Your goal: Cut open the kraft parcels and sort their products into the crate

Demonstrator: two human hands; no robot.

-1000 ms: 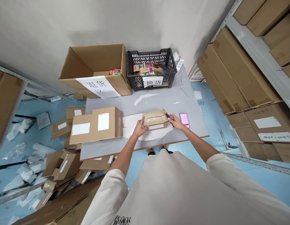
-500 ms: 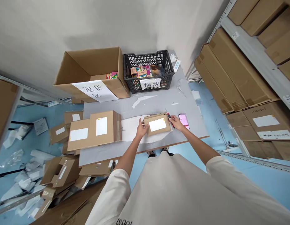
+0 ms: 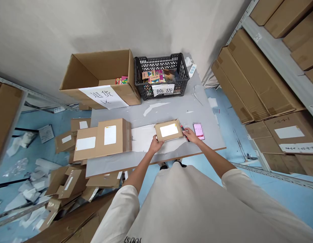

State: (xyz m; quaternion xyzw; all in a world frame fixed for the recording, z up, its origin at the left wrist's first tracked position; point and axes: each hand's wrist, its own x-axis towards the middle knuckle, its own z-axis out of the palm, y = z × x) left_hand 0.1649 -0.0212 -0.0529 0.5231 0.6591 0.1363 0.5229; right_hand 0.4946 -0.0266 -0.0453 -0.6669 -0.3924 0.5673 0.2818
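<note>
A small brown cardboard box (image 3: 162,137) with a white label lies on white paper (image 3: 139,140) near the table's front edge. My left hand (image 3: 155,145) grips its lower left corner, thumb on the top face. At the box's right side, my right hand (image 3: 190,135) is closed around a red and black utility knife (image 3: 182,128), which points away from me. Whether the blade touches the box cannot be made out. Just right of that hand lies a phone (image 3: 198,131) with a pink screen.
Two labelled cardboard boxes (image 3: 103,139) stand at the table's left. Behind are a large open carton (image 3: 100,67) with a paper sign and a black plastic crate (image 3: 161,81) holding small colourful packs. Shelves of boxes (image 3: 257,77) line the right; discarded cartons and paper litter the left floor.
The small box has tilted slightly, its left end swinging away from me. My left hand has shifted from its left side to the near corner. My right hand still holds the knife.
</note>
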